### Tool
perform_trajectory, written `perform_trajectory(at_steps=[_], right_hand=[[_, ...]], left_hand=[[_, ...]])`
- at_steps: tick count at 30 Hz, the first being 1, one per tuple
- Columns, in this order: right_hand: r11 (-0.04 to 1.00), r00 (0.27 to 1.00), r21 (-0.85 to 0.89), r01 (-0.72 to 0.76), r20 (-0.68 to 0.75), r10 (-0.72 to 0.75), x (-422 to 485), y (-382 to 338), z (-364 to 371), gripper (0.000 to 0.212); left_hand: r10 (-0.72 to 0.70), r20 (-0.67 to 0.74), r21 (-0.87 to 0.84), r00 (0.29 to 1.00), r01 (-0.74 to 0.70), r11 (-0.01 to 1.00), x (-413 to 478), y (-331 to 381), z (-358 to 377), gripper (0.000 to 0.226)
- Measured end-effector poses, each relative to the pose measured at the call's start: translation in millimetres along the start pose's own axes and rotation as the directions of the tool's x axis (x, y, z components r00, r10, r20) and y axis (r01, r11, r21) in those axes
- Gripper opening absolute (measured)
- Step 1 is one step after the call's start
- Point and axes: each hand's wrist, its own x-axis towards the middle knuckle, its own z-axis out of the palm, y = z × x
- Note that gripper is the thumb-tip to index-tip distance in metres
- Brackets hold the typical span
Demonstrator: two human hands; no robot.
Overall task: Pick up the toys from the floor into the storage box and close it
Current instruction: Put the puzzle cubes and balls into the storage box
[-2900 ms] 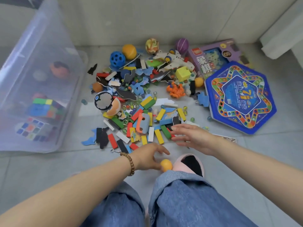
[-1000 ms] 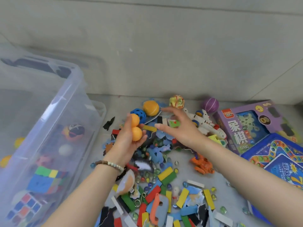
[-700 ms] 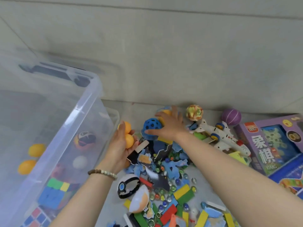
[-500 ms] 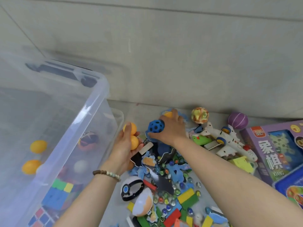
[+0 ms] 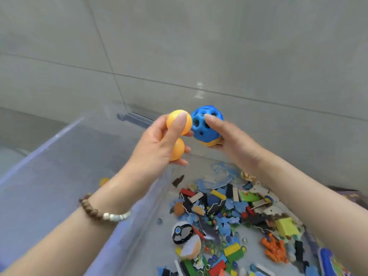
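Observation:
My left hand (image 5: 157,144) grips two small orange balls (image 5: 177,121), one above the other, raised over the right rim of the clear storage box (image 5: 59,148). Right beside it, my right hand (image 5: 229,140) holds a blue ball with holes (image 5: 203,126) together with an orange ball (image 5: 209,143) tucked under it. Both hands are up in the air, nearly touching. The toy pile (image 5: 229,216) of coloured blocks, foam puzzle pieces and marbles lies on the floor below my right arm.
A tiled wall (image 5: 219,56) stands close behind. On the floor lie a black-and-white ball toy (image 5: 182,232), an orange figure (image 5: 274,248), a yellow cube (image 5: 286,227) and a blue game box (image 5: 328,261) at the right edge. An orange ball (image 5: 104,181) shows inside the box.
My right hand has picked the blue holed ball and an orange ball off the floor and risen. Both hands have lifted up beside the box rim, and my view has tilted up.

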Motion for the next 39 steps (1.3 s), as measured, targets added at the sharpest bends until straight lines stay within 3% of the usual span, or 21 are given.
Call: perform_trajectory(at_steps=[3,6,8,11,15,23,28,30,32,34,39], right_hand=[[0.999,0.993,-0.041,-0.024,0.116,0.029,24,-45,61,0.029],[0.95,0.94,-0.054,-0.306,0.138,0.311,60,-49,123,0.035],[0.881,0.875,-0.02,-0.472,0.111,0.471,83,-26,153,0.047],[0.783,0.785,0.054,-0.62,0.03,0.619,102,3,177,0.049],[0.784,0.783,0.164,-0.599,-0.084,0.616,105,25,170,0.049],[0.782,0.803,0.213,-0.586,0.021,0.596,117,42,150,0.034],[0.792,0.819,0.214,-0.572,0.084,0.568,114,43,149,0.032],[0.79,0.829,0.255,-0.557,0.12,0.546,109,37,144,0.028],[0.798,0.844,0.276,-0.536,0.153,0.514,103,29,135,0.03],[0.814,0.861,0.282,-0.509,0.162,0.482,93,21,120,0.033],[0.859,0.893,0.247,-0.448,0.075,0.444,49,7,57,0.031]], left_hand=[[-0.078,-0.153,0.116,0.985,0.096,0.989,-5,11,-82,0.026],[-0.285,-0.254,0.189,0.924,0.336,0.923,-13,-19,-152,0.034],[-0.433,-0.277,0.084,0.857,0.471,0.878,-19,-46,-181,0.034],[-0.594,-0.247,-0.11,0.765,0.587,0.802,-23,-79,-201,0.031],[-0.65,-0.209,-0.116,0.73,0.641,0.758,-17,-107,-214,0.031],[-0.703,-0.155,-0.082,0.694,0.7,0.709,-1,-141,-192,0.039],[-0.663,-0.202,-0.139,0.721,0.649,0.748,8,-156,-167,0.035],[-0.609,-0.271,-0.073,0.746,0.615,0.785,9,-153,-161,0.015],[-0.529,-0.322,-0.007,0.785,0.556,0.831,10,-142,-157,0.012],[-0.476,-0.287,-0.046,0.831,0.485,0.873,12,-120,-149,0.016],[-0.346,-0.046,-0.052,0.937,0.344,0.938,11,-49,-108,0.032]])
